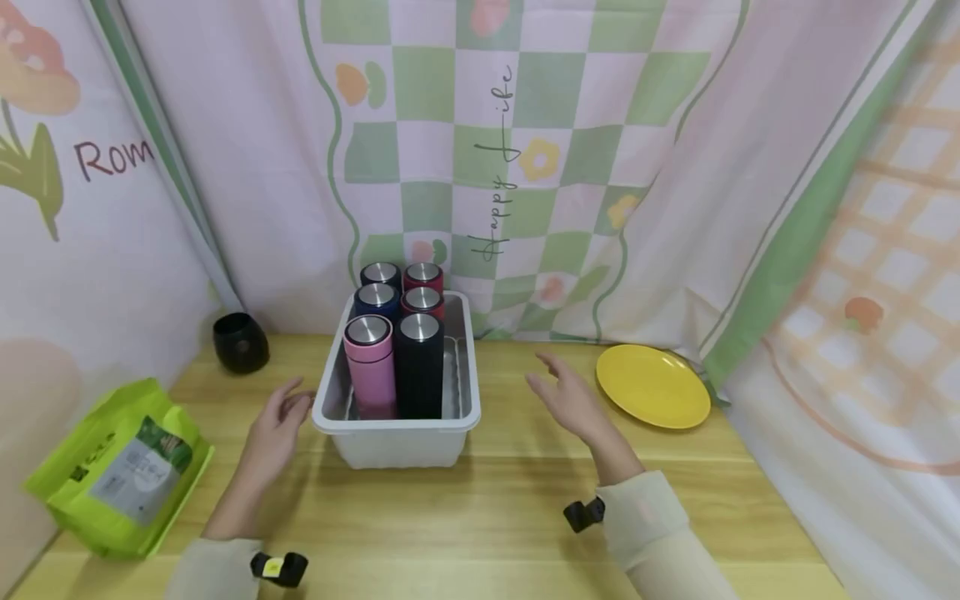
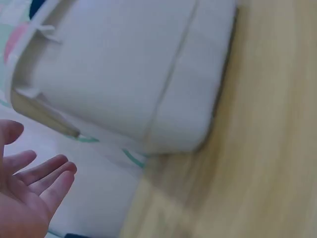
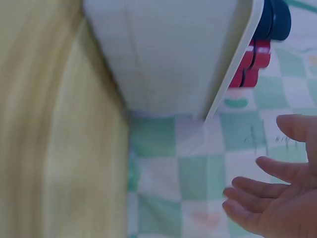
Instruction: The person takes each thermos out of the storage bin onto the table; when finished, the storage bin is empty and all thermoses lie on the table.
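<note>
A white plastic bin [image 1: 397,446] stands on the wooden table, holding several upright thermos bottles in two columns. At its front are a pink thermos [image 1: 372,379] and a black thermos [image 1: 420,371]; behind them show a dark blue thermos [image 1: 377,300], a red thermos [image 1: 423,302] and two more lids at the back. My left hand [image 1: 277,429] is just left of the bin, fingertips near its rim, fingers relaxed and holding nothing. To the right of the bin, my right hand [image 1: 570,404] hovers apart from it, its fingers spread and nothing in them.
At the left lies a bright green bag [image 1: 123,471] with a grey label. A black round cup [image 1: 241,343] sits at the back left. On the right, a yellow plate [image 1: 652,387] rests near the table edge. Patterned curtains [image 1: 420,150] hang behind and beside the table.
</note>
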`<action>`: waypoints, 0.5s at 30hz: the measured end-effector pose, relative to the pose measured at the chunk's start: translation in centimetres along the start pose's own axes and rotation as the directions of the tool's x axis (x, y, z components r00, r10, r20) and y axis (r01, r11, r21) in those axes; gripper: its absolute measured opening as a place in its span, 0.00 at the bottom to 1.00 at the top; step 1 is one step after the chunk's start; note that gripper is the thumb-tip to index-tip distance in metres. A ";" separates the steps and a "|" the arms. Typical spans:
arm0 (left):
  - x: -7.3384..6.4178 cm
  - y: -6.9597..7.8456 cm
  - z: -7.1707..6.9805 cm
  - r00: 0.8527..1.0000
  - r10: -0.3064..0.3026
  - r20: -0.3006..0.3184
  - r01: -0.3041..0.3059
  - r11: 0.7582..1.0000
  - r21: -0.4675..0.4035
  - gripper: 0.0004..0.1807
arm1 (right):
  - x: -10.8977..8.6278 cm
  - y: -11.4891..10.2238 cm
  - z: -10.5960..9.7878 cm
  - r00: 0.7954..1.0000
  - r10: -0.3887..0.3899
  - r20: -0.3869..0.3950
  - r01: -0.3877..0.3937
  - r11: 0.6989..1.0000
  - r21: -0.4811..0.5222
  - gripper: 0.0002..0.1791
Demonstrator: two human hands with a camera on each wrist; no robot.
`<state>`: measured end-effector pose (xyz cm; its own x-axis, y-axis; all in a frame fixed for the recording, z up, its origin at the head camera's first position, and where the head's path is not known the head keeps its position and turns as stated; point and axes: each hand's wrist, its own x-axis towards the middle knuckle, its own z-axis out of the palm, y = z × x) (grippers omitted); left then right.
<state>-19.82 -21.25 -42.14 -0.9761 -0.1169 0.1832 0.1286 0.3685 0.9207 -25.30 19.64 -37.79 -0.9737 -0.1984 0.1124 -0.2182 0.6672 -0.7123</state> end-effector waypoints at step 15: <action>0.1 2.0 0.8 0.995 -0.020 0.101 0.035 0.989 -0.146 0.30 | 3.2 -8.9 3.5 0.985 -0.153 -0.083 0.167 0.963 0.214 0.32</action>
<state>-19.76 -19.84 -40.58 -0.9912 -0.0302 0.1289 0.1189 0.2257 0.9669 -26.20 10.58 -33.48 -0.9310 -0.2374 0.2772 -0.3587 0.4557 -0.8147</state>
